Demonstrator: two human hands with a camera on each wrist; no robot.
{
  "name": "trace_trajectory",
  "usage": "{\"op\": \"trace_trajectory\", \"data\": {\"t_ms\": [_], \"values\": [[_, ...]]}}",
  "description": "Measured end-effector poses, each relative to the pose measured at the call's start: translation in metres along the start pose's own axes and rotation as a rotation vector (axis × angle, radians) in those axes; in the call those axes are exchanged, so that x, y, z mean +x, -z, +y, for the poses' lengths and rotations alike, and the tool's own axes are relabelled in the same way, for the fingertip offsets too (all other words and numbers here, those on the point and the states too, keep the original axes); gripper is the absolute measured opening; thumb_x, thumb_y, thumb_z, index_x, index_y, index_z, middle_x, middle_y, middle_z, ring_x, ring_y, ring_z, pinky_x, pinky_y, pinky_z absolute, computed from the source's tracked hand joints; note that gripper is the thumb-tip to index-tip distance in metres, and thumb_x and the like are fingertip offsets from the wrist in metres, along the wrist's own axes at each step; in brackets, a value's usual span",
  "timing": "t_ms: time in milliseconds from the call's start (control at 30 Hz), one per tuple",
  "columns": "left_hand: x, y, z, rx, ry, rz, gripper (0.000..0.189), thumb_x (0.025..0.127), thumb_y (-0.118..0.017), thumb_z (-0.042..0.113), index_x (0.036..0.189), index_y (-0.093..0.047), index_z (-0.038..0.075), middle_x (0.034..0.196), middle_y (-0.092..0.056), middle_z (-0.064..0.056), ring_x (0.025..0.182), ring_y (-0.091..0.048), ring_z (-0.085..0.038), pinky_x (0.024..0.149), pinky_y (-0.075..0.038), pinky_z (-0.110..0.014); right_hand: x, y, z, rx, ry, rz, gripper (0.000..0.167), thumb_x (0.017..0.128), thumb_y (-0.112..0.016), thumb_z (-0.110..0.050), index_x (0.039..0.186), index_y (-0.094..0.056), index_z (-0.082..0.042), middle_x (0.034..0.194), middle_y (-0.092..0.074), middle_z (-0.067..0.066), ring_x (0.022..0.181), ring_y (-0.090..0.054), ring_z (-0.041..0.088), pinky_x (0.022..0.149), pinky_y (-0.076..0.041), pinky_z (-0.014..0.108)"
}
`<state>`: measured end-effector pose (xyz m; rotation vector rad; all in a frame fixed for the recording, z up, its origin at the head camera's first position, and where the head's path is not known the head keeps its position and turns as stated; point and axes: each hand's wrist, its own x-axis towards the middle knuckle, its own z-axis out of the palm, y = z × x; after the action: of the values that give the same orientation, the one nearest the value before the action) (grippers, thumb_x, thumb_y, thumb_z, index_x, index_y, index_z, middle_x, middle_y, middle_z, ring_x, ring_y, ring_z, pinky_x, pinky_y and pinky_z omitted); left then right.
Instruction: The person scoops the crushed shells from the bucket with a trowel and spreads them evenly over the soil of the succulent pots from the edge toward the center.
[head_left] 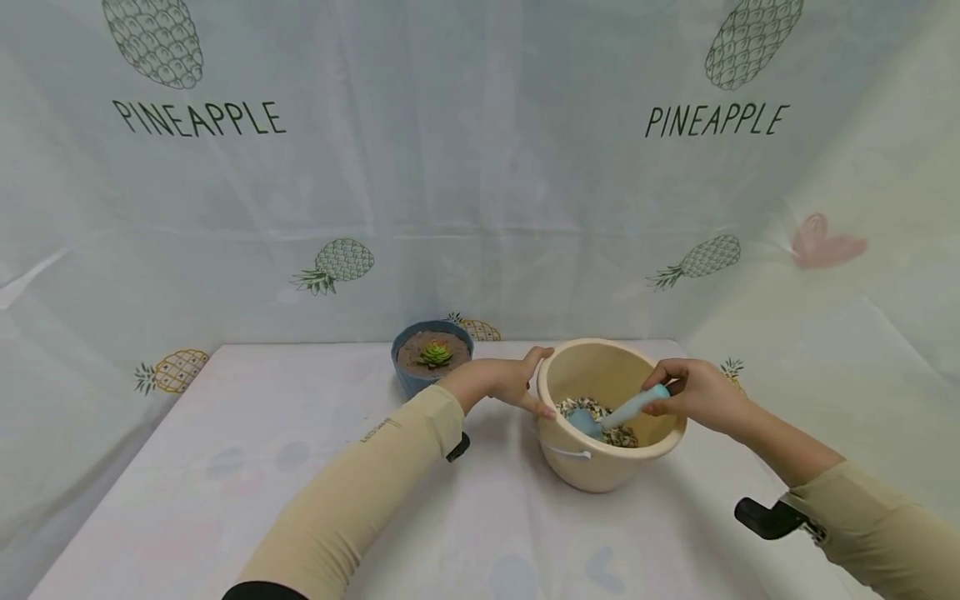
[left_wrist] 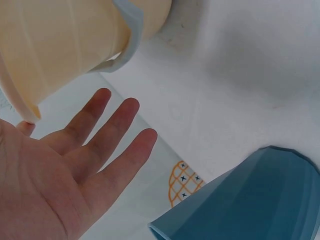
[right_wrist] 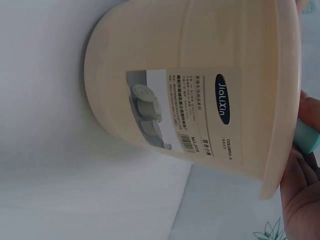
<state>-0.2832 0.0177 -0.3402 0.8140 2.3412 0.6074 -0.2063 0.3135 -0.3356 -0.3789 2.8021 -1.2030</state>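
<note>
A cream bucket (head_left: 592, 471) stands upright on the table, with pebbly mixed grit (head_left: 622, 436) inside. My left hand (head_left: 512, 385) reaches to the bucket's left rim and touches it from outside. In the left wrist view, the left hand (left_wrist: 75, 170) has its fingers spread and extended, with a fingertip against the rim. Over the bucket's right rim, my right hand (head_left: 693, 393) grips the handle of a small light-blue shovel (head_left: 633, 407). The shovel's blade rests at the grit. In the right wrist view, the right hand (right_wrist: 302, 195) appears partly behind the rim, around the handle end (right_wrist: 306, 136).
A blue pot (head_left: 408, 379) with a green succulent (head_left: 434, 354) in soil stands left of the bucket, near the table's back edge. The bucket's pale handle (left_wrist: 132, 35) hangs down its side. A pineapple-printed cloth (head_left: 465, 167) hangs behind the table (head_left: 262, 467).
</note>
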Motion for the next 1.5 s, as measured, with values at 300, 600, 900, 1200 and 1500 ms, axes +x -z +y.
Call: {"op": "trace_trajectory", "data": {"t_ms": [300,600,900,1200,1500], "values": [[0.000,-0.001,0.000,-0.014,-0.011,-0.008,0.107,0.086,-0.072,0.047,0.156,0.005,0.022,0.156,-0.025,-0.020,0.142,-0.029,-0.029,0.111,-0.032,-0.044,-0.002,0.010,0.008,0.092,-0.052,0.020,0.032,0.080,-0.082,-0.014,0.103,-0.067,0.003,0.099,-0.064,0.016,0.081,-0.069,0.022,0.069,-0.057,0.031],[0.000,-0.001,0.000,-0.030,-0.030,-0.012,0.107,0.086,-0.072,0.046,0.155,0.006,0.022,0.155,-0.028,-0.020,0.141,-0.031,-0.029,0.109,-0.035,-0.044,-0.008,0.020,0.013,0.159,-0.080,0.077,0.041,0.085,-0.078,-0.017,0.112,-0.062,0.008,0.099,-0.066,0.015,0.081,-0.071,0.019,0.072,-0.057,0.031],[0.001,-0.001,-0.002,-0.049,-0.042,-0.023,0.106,0.087,-0.072,0.045,0.155,0.006,0.023,0.153,-0.031,-0.021,0.136,-0.039,-0.031,0.106,-0.038,-0.044,-0.014,0.025,0.019,0.269,-0.077,0.122,0.043,0.088,-0.075,-0.013,0.116,-0.057,0.014,0.089,-0.072,0.009,0.078,-0.072,0.019,0.071,-0.058,0.031],[0.003,-0.001,-0.006,-0.024,-0.042,-0.012,0.105,0.086,-0.072,0.047,0.155,0.004,0.023,0.151,-0.034,-0.020,0.131,-0.045,-0.029,0.102,-0.042,-0.042,-0.018,0.025,0.024,0.304,-0.063,0.152,0.038,0.089,-0.073,-0.011,0.115,-0.057,0.012,0.094,-0.069,0.007,0.080,-0.072,0.019,0.074,-0.057,0.030],[0.001,-0.001,-0.007,-0.033,-0.036,-0.003,0.107,0.086,-0.072,0.048,0.156,0.005,0.023,0.149,-0.036,-0.021,0.132,-0.045,-0.030,0.101,-0.043,-0.044,-0.024,0.027,0.027,0.283,-0.026,0.164,0.034,0.089,-0.073,-0.012,0.113,-0.059,0.008,0.092,-0.070,0.003,0.081,-0.072,0.020,0.075,-0.057,0.027]]}}
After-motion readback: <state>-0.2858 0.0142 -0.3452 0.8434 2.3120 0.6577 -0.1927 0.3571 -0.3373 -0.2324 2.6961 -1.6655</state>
